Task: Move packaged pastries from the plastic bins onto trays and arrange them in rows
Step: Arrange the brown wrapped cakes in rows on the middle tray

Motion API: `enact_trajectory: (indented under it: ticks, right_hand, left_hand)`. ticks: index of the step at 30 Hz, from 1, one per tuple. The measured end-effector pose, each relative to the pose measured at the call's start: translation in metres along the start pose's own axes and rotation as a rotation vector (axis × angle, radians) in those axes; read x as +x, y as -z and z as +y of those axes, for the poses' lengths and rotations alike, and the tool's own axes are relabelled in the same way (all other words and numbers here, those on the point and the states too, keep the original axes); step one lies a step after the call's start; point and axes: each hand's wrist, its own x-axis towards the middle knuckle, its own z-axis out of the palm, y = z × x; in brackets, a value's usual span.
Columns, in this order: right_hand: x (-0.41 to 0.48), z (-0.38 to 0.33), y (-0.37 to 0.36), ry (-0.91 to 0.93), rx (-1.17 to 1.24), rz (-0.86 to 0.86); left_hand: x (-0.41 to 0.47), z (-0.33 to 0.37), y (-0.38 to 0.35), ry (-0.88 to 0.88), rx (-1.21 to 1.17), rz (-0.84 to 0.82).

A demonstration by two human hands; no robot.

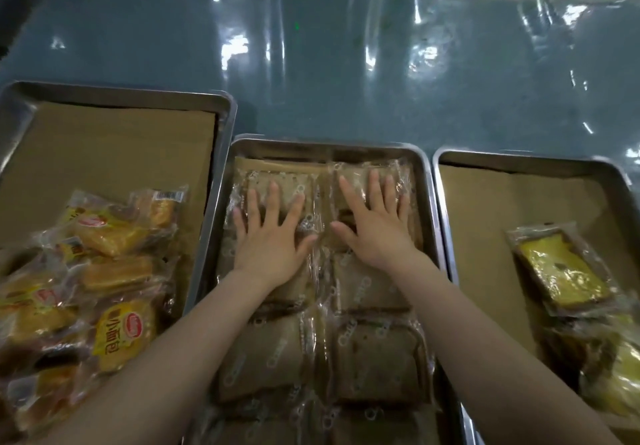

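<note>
Three metal trays lined with brown paper stand side by side. The middle tray (pixel 327 144) holds clear-wrapped brown pastries (pixel 377 358) laid in two columns. My left hand (pixel 273 233) lies flat, fingers spread, on the far-left pastry packet. My right hand (pixel 374 218) lies flat, fingers spread, on the far-right pastry packet (pixel 353 176). Neither hand grips anything. The left tray (pixel 121 93) carries a loose heap of yellow-labelled bread packets (pixel 114 233). The right tray (pixel 519 160) holds yellow cake slices in clear wrap (pixel 561 268).
The trays sit on a blue table under a shiny clear plastic sheet (pixel 346 64). The far halves of the left and right trays show bare brown paper. No plastic bins are in view.
</note>
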Motion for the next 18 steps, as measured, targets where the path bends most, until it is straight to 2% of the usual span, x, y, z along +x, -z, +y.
enact_trajectory:
  ticks: [6, 10, 14, 18]
  right_hand:
    - [0.005, -0.007, -0.006, -0.030, -0.090, 0.062]
    - [0.003, -0.009, 0.004, -0.036, -0.113, 0.022]
    - [-0.018, -0.013, 0.017, -0.001, -0.021, 0.062]
    - [-0.070, -0.011, 0.013, 0.052, 0.128, 0.180]
  left_hand:
    - [0.035, -0.006, -0.001, -0.006, 0.009, 0.019]
    - [0.031, -0.005, 0.003, -0.012, 0.003, 0.040]
    - [0.003, -0.001, 0.018, -0.061, -0.014, 0.157]
    - [-0.057, 0.005, 0.010, -0.041, -0.062, 0.066]
